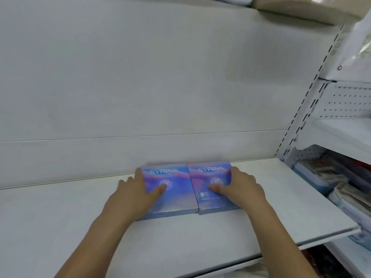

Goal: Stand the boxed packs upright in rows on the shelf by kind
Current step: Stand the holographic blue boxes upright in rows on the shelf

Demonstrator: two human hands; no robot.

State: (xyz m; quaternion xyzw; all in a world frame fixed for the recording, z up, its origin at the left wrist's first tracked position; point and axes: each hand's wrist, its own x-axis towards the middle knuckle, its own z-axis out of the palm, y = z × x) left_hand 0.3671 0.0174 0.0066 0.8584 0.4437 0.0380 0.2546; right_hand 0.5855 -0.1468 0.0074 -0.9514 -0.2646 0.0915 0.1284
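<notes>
Two blue-and-pink boxed packs marked SYRINX stand side by side against the back panel of a white shelf, fronts facing me. My left hand grips the left edge of the left pack, its thumb pressed on the front. My right hand grips the right edge of the right pack, thumb on the front too. The two packs touch along their inner edges. Whether more packs stand behind them is hidden.
A white back panel rises behind the shelf. A slotted upright bounds the shelf at the right. Beyond it, the neighbouring bay holds stacked bagged goods. Another shelf with packages hangs overhead.
</notes>
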